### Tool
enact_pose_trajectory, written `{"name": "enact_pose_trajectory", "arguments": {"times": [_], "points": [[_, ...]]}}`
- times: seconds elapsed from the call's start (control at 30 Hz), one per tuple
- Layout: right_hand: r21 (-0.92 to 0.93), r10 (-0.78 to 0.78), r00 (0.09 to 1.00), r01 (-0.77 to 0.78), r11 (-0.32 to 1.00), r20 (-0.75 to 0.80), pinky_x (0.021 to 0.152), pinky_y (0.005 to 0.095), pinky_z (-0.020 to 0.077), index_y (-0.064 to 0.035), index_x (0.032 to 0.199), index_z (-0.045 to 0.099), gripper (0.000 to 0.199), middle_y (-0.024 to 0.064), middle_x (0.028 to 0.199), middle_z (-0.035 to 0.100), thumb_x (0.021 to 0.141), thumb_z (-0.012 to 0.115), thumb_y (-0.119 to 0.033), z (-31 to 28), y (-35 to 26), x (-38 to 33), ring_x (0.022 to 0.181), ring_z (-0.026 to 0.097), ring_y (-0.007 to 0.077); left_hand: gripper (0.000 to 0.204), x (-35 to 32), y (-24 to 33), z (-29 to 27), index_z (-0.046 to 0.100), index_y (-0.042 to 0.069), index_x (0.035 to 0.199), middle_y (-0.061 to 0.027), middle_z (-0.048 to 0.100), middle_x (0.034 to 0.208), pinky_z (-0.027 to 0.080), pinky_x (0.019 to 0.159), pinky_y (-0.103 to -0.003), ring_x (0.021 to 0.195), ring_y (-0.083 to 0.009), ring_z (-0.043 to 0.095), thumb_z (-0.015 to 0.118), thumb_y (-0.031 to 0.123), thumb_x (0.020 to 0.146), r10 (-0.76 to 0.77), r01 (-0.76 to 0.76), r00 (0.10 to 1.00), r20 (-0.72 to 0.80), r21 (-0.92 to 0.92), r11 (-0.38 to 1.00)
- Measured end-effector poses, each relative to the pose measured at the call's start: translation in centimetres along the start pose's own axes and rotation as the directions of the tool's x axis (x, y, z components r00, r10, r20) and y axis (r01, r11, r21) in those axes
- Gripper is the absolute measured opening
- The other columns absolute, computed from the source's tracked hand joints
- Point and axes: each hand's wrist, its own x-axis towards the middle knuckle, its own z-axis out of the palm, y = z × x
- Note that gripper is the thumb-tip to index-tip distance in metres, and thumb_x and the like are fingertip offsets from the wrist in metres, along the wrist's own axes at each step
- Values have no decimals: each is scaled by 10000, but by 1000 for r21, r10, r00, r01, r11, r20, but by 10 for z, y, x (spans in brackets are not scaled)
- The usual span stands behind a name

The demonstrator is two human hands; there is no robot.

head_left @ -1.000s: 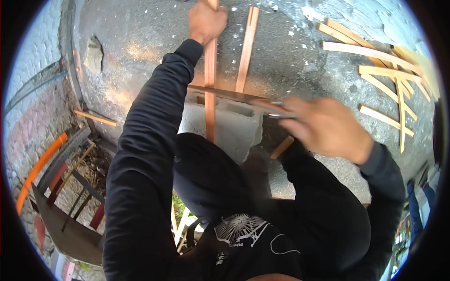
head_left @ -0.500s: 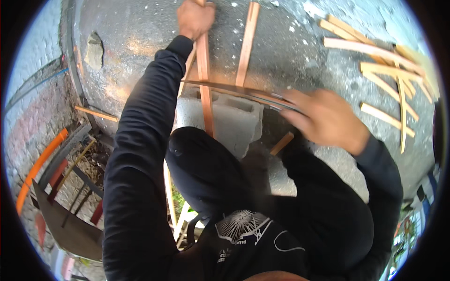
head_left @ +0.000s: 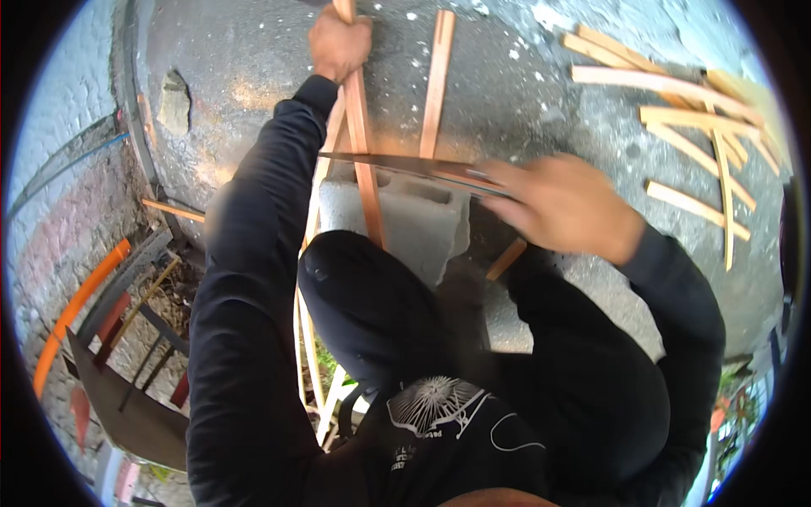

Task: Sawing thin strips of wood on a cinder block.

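Note:
My left hand point(head_left: 340, 46) is closed around the upper part of a long, thin wooden strip point(head_left: 358, 118). The strip slants down across a grey concrete block point(head_left: 422, 224), its lower end beside my bent knee. In my right hand point(head_left: 568, 204) is a handsaw, its handle mostly hidden by the fingers. The dark, narrow saw blade point(head_left: 393, 162) lies crosswise over the strip near the block's far edge, its tip past the strip on the left. Whether the teeth have cut in cannot be seen.
Another wooden strip point(head_left: 437, 84) lies on the concrete floor beyond the block. Several cut strips point(head_left: 688, 152) are heaped at the far right. A short offcut point(head_left: 507, 258) rests by my foot. On the left are a stone point(head_left: 175, 103), an orange tube point(head_left: 76, 321) and a metal sheet point(head_left: 118, 406).
My right hand has slid the handsaw a little leftward across the strip. My left hand keeps its grip on the strip. The whole view has shifted slightly.

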Motion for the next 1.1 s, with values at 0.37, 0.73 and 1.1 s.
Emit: {"name": "enact_pose_trajectory", "arguments": {"times": [0.37, 0.73, 1.1], "points": [[4, 40, 993, -41, 999, 110, 643, 523, 576, -89, 1132, 665, 350, 176, 701, 682, 1060, 548, -411, 39, 9, 50, 689, 708, 385, 413, 7, 9, 14, 671, -50, 1052, -272, 741, 922, 575, 839, -466, 907, -400, 747, 705, 309, 850, 102, -99, 991, -86, 41, 994], [24, 68, 998, -68, 997, 9, 615, 505, 564, -98, 1299, 643, 384, 199, 728, 704, 1000, 642, -338, -13, 4, -34, 675, 713, 399, 376, 6, 22, -4, 678, -42, 1024, -259, 744, 869, 589, 814, -458, 862, -381, 760, 700, 298, 865, -13, 17, 998, 67, -63, 998], [104, 87, 996, -83, 991, -34, 641, 528, 554, -107, 1322, 664, 389, 211, 776, 716, 975, 682, -282, -34, 24, -64, 680, 706, 417, 477, 9, 8, 11, 688, -42, 1116, -318, 731, 1044, 552, 952, -504, 1057, -471, 701, 721, 346, 842, 67, -65, 995, -72, 32, 997]]}}
